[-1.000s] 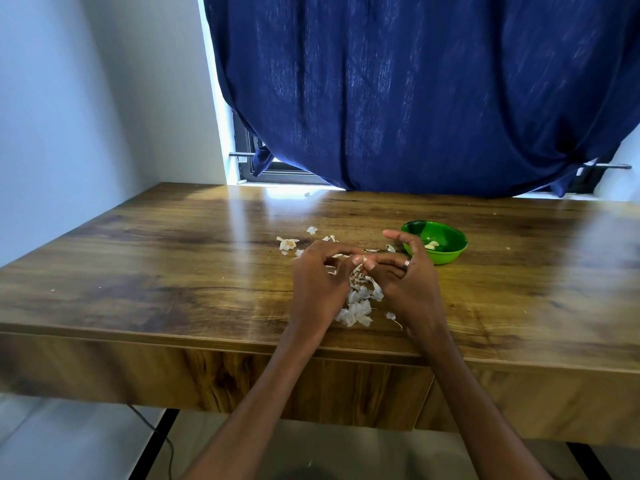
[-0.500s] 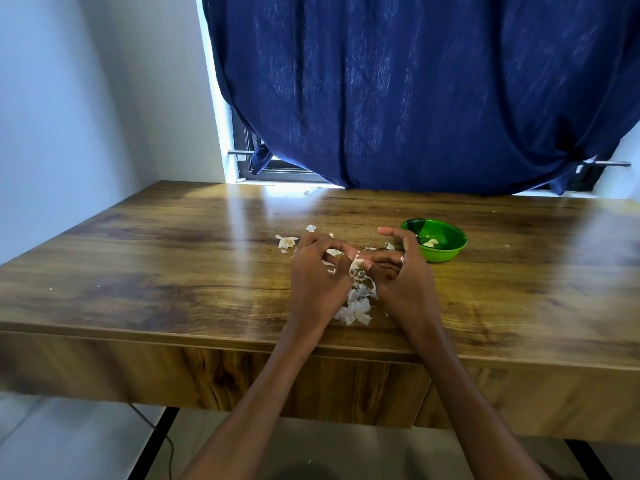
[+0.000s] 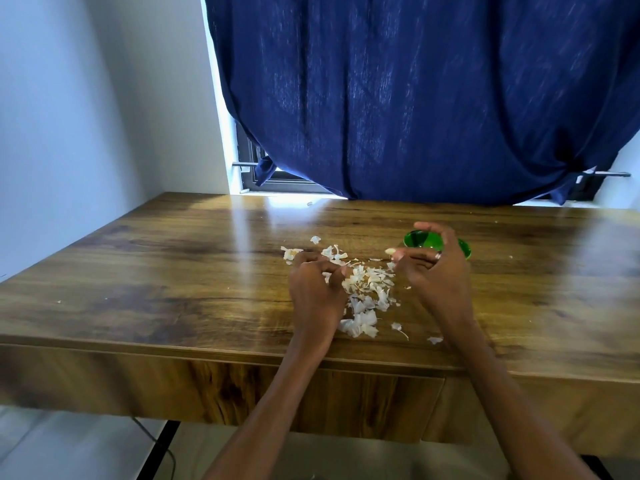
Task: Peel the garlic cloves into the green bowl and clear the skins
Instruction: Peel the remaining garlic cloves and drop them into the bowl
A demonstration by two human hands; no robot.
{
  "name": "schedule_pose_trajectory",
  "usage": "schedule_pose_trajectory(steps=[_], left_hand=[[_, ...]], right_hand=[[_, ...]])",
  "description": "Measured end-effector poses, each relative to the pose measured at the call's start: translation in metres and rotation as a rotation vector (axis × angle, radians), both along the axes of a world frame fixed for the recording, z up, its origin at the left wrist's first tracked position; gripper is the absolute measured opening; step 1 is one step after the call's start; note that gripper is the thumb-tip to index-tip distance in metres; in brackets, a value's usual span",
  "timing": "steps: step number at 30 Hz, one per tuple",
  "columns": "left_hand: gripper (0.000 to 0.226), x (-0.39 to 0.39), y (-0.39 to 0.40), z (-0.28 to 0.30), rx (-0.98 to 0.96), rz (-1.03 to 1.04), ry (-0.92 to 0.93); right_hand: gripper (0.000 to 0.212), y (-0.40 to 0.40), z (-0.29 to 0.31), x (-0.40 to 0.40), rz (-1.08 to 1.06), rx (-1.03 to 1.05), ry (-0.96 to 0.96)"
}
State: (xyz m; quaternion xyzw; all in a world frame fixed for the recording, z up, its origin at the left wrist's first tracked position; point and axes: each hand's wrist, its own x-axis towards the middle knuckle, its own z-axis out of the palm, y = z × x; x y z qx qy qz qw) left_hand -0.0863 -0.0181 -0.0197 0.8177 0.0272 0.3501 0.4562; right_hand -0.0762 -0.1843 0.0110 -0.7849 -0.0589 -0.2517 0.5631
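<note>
White garlic clove [image 3: 390, 251] pinched in right hand [image 3: 437, 270] before green bowl [image 3: 417, 239]; left hand [image 3: 317, 291] curled among skins [image 3: 365, 292].

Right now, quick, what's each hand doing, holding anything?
Left hand: fingers curled over the garlic skins; whether it holds anything cannot be told.
Right hand: pinching a peeled garlic clove at its fingertips, beside the green bowl.

Table [image 3: 180, 271]: wood-grain top, semi-gloss, window glare on it just below the curtain. Curtain [image 3: 415, 98]: dark blue woven cloth, matt, slubby texture. Bowl [image 3: 420, 239] on the table: green, glossy, looks plastic. Skins [image 3: 363, 296] on the table: thin, papery, off-white, matt. Wall [image 3: 69, 116] left of the curtain: smooth matt paint.
</note>
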Motion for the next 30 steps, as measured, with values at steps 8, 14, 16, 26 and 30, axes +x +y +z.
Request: schedule_pose_trajectory(steps=[8,14,16,26,30], left_hand=[[0.035,-0.001,0.000,0.003,-0.161,0.128,0.063],[0.053,-0.002,0.003,0.007,-0.604,0.188,0.023],[0.054,-0.001,0.006,0.008,-0.677,0.192,0.023],[0.046,-0.006,0.004,0.015,-0.815,0.206,0.036],[0.044,-0.008,0.004,0.016,-0.803,0.209,0.032]], right_hand=[[0.057,-0.056,0.039,0.035,-0.215,-0.240,0.068],[0.057,-0.057,0.037,0.050,-0.209,-0.416,0.120],[0.054,-0.048,0.039,0.052,-0.186,-0.407,0.066],[0.043,0.037,0.024,0.056,0.235,-0.594,0.081],[0.045,0.060,0.014,0.059,0.266,-0.677,0.137]])
